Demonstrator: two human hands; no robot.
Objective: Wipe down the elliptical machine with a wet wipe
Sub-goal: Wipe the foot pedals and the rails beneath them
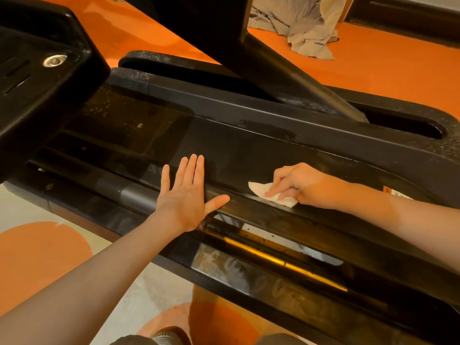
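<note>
Our right hand [293, 181] presses the wipe [271, 194] flat under curled fingertips on the dark rail [249, 150] of the machine, at about four o'clock from centre. The wipe pokes out toward nine o'clock, pointing at our left hand [186, 192], which lies near it, flat and spread on the same rail, holding nothing (bracing, we judge). The rail's long axis runs from ten o'clock to four o'clock, so the next stroke likely follows that line. Unwiped surface with specks lies toward ten o'clock, beyond the left hand, nearer that hand than the right. A crumpled cloth [308, 28] lies on the floor at one o'clock.
</note>
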